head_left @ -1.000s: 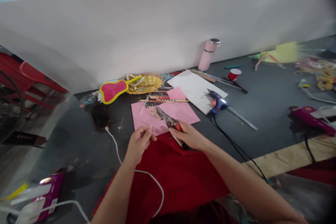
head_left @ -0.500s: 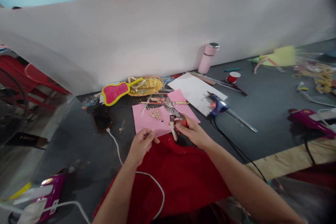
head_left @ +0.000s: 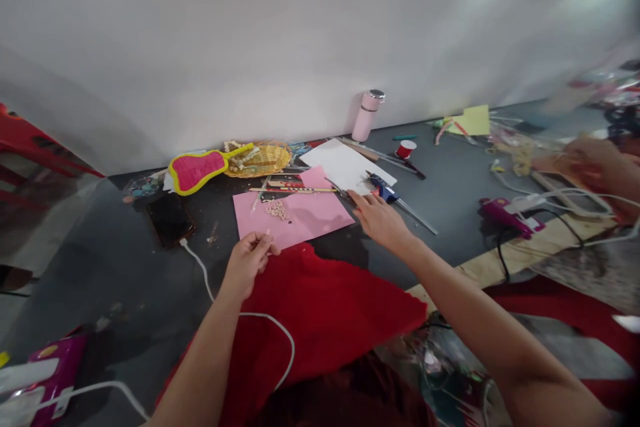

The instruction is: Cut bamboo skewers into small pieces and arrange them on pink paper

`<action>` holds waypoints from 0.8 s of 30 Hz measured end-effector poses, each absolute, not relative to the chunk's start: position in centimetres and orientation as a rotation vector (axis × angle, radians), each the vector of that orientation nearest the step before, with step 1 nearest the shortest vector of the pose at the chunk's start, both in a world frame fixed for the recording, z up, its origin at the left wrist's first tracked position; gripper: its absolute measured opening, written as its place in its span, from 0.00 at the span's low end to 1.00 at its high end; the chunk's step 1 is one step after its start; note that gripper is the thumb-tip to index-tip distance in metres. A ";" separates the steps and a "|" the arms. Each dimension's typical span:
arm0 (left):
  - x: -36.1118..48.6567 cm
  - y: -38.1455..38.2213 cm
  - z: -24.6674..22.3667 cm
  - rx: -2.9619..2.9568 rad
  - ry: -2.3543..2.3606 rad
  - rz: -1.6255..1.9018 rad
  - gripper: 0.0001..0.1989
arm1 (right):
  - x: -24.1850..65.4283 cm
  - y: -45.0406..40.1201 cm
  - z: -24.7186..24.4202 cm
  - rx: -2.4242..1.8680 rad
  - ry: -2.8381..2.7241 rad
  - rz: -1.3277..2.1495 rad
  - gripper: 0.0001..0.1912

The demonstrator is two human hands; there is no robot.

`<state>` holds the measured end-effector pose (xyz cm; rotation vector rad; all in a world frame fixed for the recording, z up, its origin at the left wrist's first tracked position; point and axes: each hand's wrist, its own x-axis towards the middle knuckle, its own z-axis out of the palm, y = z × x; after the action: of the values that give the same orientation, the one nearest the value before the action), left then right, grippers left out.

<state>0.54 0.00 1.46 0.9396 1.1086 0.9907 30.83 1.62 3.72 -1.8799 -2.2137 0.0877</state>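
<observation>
My left hand is closed in a pinch, with a tiny pale piece showing at its fingertips, just over the front edge of a pink paper sheet. A small pile of cream-coloured bits lies on that sheet. My right hand is lowered at the paper's right side, closed over the pruning shears. Only a dark part of the shears shows past the fingers; the handles are hidden. Just beyond this hand rests a blue glue gun, partly on a white board.
A pink-and-yellow paddle-shaped piece leans by a wicker basket. A phone with a white cable lies left. Behind are a pink flask and red spool. Red cloth covers the front. Another person's hand is far right.
My right hand has moved right and away from my body, carrying the shears from above the pink paper to beside the glue gun. My left hand keeps its pinch. The view has turned right.
</observation>
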 end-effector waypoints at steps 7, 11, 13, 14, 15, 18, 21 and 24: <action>0.3 0.1 1.2 0.927 1.096 1.015 0.15 | 30.5 1.8 0.9 -2.128 -2.318 -0.075 0.23; 0.2 0.3 1.1 0.898 1.079 1.055 0.15 | 29.6 1.6 0.9 -2.188 -2.302 -0.129 0.25; 0.1 0.4 1.1 0.883 1.070 1.077 0.16 | 29.1 1.4 1.1 -2.223 -2.277 -0.158 0.24; 0.1 0.4 1.1 0.874 1.068 1.086 0.16 | 28.7 1.3 1.3 -2.230 -2.265 -0.173 0.23; 0.0 0.4 1.0 0.866 1.066 1.094 0.17 | 28.3 1.3 1.7 -2.218 -2.258 -0.184 0.22; -0.1 0.4 0.9 0.872 1.060 1.113 0.16 | 26.3 1.2 3.1 -1.988 -2.278 -0.148 0.18; -0.2 0.4 0.8 0.918 1.050 1.119 0.15 | 22.8 1.3 4.3 -1.558 -2.228 0.080 0.15; -0.2 0.3 1.0 0.970 1.053 1.112 0.14 | 19.0 1.2 4.0 -1.258 -2.041 0.440 0.14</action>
<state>-0.18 0.30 1.03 0.9705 1.0533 1.1122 18.99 1.16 4.02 -1.2577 -2.0407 0.4398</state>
